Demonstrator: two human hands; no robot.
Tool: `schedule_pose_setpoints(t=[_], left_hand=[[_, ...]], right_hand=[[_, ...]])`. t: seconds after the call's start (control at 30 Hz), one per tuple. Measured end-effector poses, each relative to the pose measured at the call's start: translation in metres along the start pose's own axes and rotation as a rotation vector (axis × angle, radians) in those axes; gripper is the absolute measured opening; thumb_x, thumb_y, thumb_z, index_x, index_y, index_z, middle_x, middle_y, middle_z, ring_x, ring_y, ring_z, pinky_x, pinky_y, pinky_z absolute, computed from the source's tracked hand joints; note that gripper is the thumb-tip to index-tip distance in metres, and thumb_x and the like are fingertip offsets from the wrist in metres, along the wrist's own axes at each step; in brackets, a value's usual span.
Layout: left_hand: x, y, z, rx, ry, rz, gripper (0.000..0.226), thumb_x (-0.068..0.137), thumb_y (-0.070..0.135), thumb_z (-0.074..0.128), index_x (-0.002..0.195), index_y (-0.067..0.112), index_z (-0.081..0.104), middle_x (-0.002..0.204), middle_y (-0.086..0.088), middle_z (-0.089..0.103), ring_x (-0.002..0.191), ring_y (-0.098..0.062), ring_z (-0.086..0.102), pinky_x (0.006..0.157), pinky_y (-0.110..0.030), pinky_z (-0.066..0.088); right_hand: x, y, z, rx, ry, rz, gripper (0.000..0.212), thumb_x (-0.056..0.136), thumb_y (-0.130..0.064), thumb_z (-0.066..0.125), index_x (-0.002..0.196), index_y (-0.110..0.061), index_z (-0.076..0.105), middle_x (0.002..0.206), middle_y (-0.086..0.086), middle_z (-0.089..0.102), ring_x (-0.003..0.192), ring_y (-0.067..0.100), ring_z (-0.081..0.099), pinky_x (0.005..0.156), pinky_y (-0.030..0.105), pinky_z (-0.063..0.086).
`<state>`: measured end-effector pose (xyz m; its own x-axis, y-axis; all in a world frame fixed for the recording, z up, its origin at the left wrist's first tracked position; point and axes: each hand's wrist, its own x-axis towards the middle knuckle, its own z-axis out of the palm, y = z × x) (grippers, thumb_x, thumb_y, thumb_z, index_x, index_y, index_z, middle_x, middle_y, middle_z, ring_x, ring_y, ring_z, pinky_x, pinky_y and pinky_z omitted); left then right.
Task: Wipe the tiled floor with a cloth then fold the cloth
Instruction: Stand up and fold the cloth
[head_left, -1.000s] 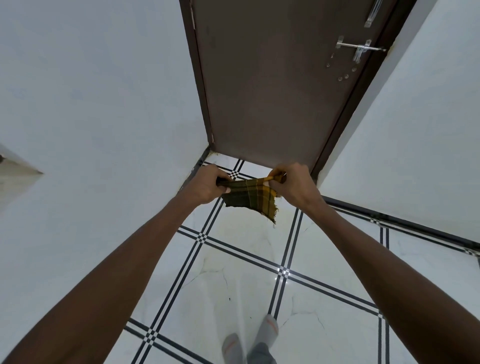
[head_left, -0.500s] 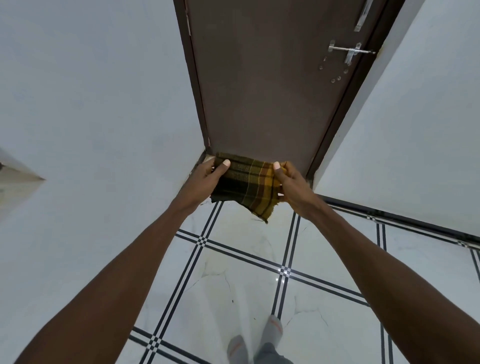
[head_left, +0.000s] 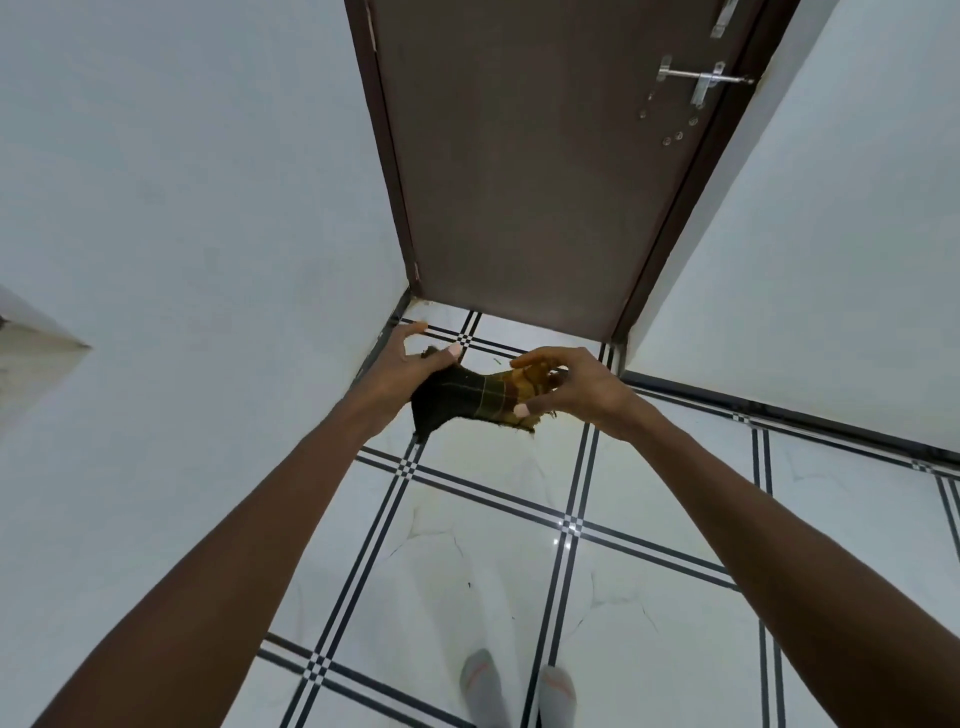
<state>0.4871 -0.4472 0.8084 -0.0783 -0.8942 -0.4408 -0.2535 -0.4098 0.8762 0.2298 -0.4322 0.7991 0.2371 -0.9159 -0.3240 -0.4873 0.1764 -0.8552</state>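
Both hands hold the bunched checked cloth (head_left: 470, 397) above the tiled floor (head_left: 483, 519): left hand (head_left: 410, 364) thumb clamping one end, right hand (head_left: 566, 387) fingers (head_left: 524, 358) curled round the other.

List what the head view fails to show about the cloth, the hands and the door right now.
- Cloth: its ends are covered by the left hand and right hand, so the number of folds cannot be counted.
- Right hand: the fingertips are curled into the cloth and hidden.
- Door: its top is cut off by the upper frame edge.
- Latch: too small to tell whether it is bolted.
- Feet: cut off by the bottom edge.
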Motion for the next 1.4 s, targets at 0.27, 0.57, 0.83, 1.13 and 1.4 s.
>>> schedule_pose_setpoints(t=[0.27,0.57,0.83,1.13,1.4], left_hand=[[-0.02,-0.012,0.0,0.204,-0.136,0.193,0.067,0.079,0.018,0.088,0.137,0.03,0.059,0.132,0.0,0.062,0.12,-0.015,0.058,0.088,-0.022,0.059],[-0.047,-0.02,0.036,0.504,0.156,0.374,0.028,0.091,0.022,0.078,0.117,0.013,0.079,0.11,-0.006,0.075,0.103,-0.016,0.066,0.097,-0.036,0.055],[-0.113,-0.029,0.063,-0.075,0.213,0.208,0.029,0.099,0.042,0.065,0.117,0.02,0.073,0.116,0.002,0.073,0.116,-0.016,0.066,0.098,-0.026,0.051],[-0.208,-0.101,0.051,-0.6,0.574,-0.1,0.039,0.098,0.049,0.065,0.119,0.016,0.069,0.12,-0.007,0.075,0.111,-0.026,0.071,0.083,-0.036,0.061],[-0.381,-0.212,0.017,-0.828,0.705,-0.129,0.045,0.09,0.028,0.079,0.127,0.005,0.068,0.12,-0.015,0.077,0.11,-0.027,0.075,0.085,-0.032,0.062]], right_hand=[[-0.017,-0.018,0.0,-0.435,0.145,-0.129,0.033,0.083,-0.013,0.086,0.115,-0.016,0.08,0.118,-0.001,0.052,0.113,0.013,0.043,0.086,0.026,0.042],[-0.034,0.015,-0.013,-0.385,0.235,-0.22,0.018,0.091,-0.026,0.079,0.103,-0.014,0.082,0.123,0.004,0.06,0.115,0.016,0.053,0.085,0.025,0.043],[-0.094,0.02,-0.007,0.526,-0.075,0.0,0.032,0.104,-0.04,0.061,0.12,-0.015,0.071,0.097,0.002,0.075,0.093,0.017,0.073,0.078,0.031,0.061],[-0.137,0.0,0.084,0.702,-0.328,0.158,0.031,0.099,-0.018,0.069,0.129,-0.01,0.067,0.122,0.014,0.077,0.099,0.02,0.076,0.078,0.025,0.061],[-0.204,-0.019,0.228,0.349,-0.546,0.07,0.028,0.1,-0.02,0.07,0.127,-0.017,0.067,0.119,0.007,0.077,0.107,0.021,0.076,0.081,0.029,0.063]])
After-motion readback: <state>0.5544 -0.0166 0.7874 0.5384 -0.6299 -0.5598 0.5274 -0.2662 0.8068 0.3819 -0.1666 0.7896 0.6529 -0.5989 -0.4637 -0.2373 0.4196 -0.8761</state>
